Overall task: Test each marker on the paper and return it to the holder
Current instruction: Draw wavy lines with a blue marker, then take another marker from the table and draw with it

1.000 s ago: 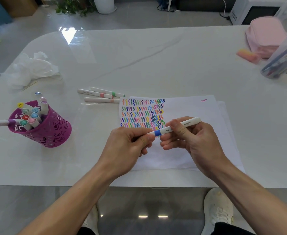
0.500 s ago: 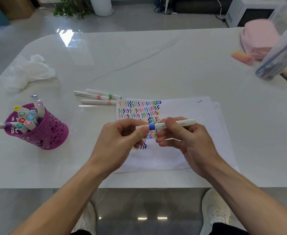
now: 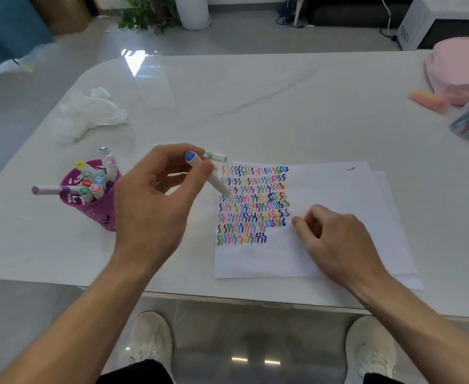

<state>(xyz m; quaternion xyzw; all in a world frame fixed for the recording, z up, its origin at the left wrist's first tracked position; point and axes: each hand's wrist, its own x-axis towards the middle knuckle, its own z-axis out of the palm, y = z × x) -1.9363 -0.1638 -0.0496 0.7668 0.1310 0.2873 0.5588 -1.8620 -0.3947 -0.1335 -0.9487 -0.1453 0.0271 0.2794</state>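
My left hand (image 3: 156, 209) pinches the blue-capped marker (image 3: 216, 182) above the left edge of the paper (image 3: 333, 189); the holder (image 3: 89, 213) stands left of the paper. My right hand (image 3: 338, 239) rests on the paper, fingers loosely curled, holding nothing.

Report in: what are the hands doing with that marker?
Left hand grips white blue-capped marker. Right hand rests loose on scribbled white paper. Purple-capped marker lies across magenta lattice holder rim.

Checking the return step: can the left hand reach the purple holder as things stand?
Probably yes. The left hand, holding the blue-capped marker, hovers just beside the purple holder with nothing between them; the markers already inside may crowd the opening.
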